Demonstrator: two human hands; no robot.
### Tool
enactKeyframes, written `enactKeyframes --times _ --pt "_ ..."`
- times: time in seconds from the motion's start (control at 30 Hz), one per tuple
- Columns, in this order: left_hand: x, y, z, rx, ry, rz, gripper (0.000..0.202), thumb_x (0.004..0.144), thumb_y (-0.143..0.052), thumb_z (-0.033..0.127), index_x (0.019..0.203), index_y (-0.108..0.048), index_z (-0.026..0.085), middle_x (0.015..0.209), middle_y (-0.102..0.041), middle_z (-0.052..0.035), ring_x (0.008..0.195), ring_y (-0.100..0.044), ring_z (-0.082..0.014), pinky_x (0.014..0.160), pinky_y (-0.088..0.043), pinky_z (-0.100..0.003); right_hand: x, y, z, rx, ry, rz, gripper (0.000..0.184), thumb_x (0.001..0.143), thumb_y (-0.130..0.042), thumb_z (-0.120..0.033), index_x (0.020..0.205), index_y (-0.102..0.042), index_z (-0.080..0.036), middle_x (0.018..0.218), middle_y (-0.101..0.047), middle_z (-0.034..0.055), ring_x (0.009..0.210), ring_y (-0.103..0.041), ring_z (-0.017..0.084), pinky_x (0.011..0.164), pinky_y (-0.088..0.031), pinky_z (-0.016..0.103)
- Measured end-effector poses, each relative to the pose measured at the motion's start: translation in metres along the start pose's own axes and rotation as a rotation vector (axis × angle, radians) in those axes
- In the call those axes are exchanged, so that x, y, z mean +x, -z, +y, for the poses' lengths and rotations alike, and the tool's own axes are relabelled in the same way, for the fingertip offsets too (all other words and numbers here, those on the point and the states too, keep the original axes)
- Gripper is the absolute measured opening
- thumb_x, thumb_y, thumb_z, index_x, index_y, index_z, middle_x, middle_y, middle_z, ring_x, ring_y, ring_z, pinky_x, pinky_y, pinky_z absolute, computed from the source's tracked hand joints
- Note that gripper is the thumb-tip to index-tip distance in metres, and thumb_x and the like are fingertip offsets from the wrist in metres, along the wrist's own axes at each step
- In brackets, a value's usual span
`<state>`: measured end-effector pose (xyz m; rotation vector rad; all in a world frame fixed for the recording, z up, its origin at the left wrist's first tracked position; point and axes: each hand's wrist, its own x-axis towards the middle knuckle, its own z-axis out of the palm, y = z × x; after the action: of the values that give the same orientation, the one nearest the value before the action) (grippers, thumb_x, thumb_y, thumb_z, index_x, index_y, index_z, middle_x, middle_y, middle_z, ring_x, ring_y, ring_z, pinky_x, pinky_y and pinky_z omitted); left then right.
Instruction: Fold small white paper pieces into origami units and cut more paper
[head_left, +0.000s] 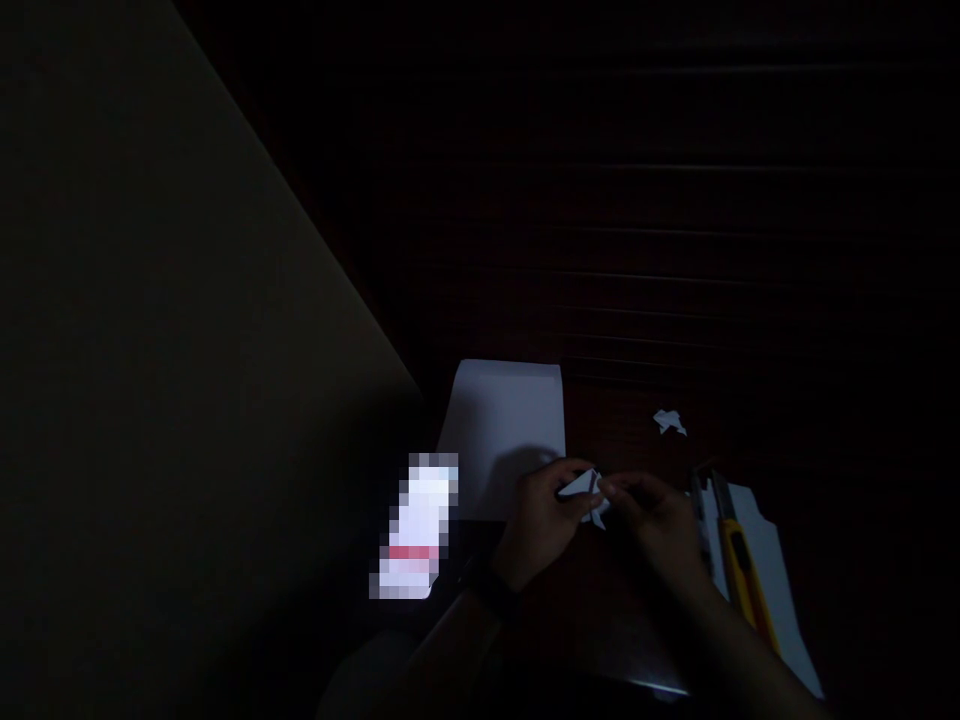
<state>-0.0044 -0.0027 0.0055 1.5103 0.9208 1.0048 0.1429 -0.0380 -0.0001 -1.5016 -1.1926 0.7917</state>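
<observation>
The scene is very dark. My left hand (541, 522) and my right hand (651, 515) meet over a dark wooden table, both pinched on a small folded piece of white paper (586, 492). Fingertips of each hand grip its edges from either side. A dark band sits on my left wrist.
A white paper sheet (510, 415) lies just behind the hands. A small folded paper figure (670, 422) rests to the right. A yellow utility knife (742, 560) lies on another white sheet (780, 590) at right. A lit, blurred phone screen (420, 530) glows at left. A plain wall (150, 350) fills the left.
</observation>
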Motion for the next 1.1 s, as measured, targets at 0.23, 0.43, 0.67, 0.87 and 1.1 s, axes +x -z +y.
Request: enactKeyframes --times 0.23,0.43,0.67,0.87,1.1 --pt "0.001 0.0 -0.01 0.019 0.042 0.008 0.034 0.072 -0.068 0.028 0.103 -0.064 0.018 0.087 -0.067 -0.0058 0.077 -0.062 -0.0176 0.066 -0.048 -0.025 0.001 -0.001 -0.002 -0.025 0.003 -0.003 0.016 0.078 -0.061 -0.035 0.078 -0.065 -0.02 0.078 -0.07 0.0041 0.074 -0.062 0.021 0.068 -0.046 0.032" --pt "0.001 0.001 -0.012 -0.022 0.062 0.002 0.034 0.068 -0.072 0.024 0.101 -0.065 0.018 0.086 -0.067 -0.006 0.078 -0.062 -0.018 0.065 -0.048 -0.025 0.002 0.0 -0.003 0.004 0.009 -0.019 0.016 0.075 -0.063 -0.035 0.08 -0.065 -0.019 0.079 -0.069 0.0054 0.074 -0.063 0.022 0.068 -0.047 0.032" --pt "0.003 0.004 -0.005 -0.151 0.144 -0.062 0.032 0.075 -0.065 0.031 0.102 -0.066 0.014 0.09 -0.069 -0.0095 0.076 -0.063 -0.0181 0.064 -0.049 -0.025 0.006 0.004 -0.002 -0.001 0.014 -0.027 0.019 0.073 -0.066 -0.035 0.083 -0.069 -0.019 0.079 -0.071 0.0055 0.074 -0.064 0.022 0.067 -0.049 0.033" --pt "0.003 0.004 -0.002 -0.156 0.129 -0.056 0.03 0.078 -0.062 0.03 0.102 -0.066 0.012 0.091 -0.068 -0.0103 0.077 -0.062 -0.0178 0.063 -0.048 -0.025 0.004 0.006 -0.004 -0.026 -0.011 -0.01 0.02 0.074 -0.066 -0.035 0.085 -0.07 -0.019 0.081 -0.072 0.0058 0.075 -0.065 0.022 0.067 -0.05 0.033" --pt "0.002 0.005 -0.004 -0.063 0.135 -0.074 0.032 0.077 -0.063 0.028 0.105 -0.063 0.013 0.071 -0.066 -0.0061 0.063 -0.06 -0.0148 0.054 -0.044 -0.022 0.005 0.005 -0.002 -0.022 0.004 -0.023 0.02 0.074 -0.066 -0.033 0.088 -0.068 -0.02 0.078 -0.071 0.0043 0.068 -0.064 0.02 0.062 -0.049 0.031"
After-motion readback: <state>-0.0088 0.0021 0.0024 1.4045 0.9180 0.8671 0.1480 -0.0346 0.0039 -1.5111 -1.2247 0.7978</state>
